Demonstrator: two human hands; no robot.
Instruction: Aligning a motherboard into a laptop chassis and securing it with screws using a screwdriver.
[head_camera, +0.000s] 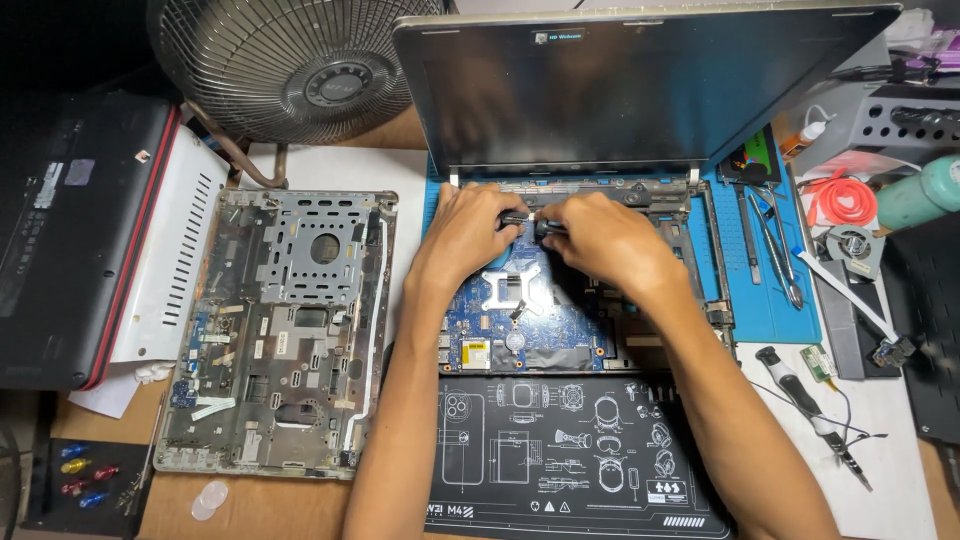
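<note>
While you lean over opened laptop (600, 300), left hand (465, 232) and right hand (600, 240) meet at small dark part (530, 222) above blue motherboard (490, 330), near hinge edge. Both grips pinched shut on it. Long axis runs left-right between your fingertips; hands equally near.

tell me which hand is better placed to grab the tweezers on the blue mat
Right. The right hand is nearer the tweezers; the left hand sits farther off.
</note>
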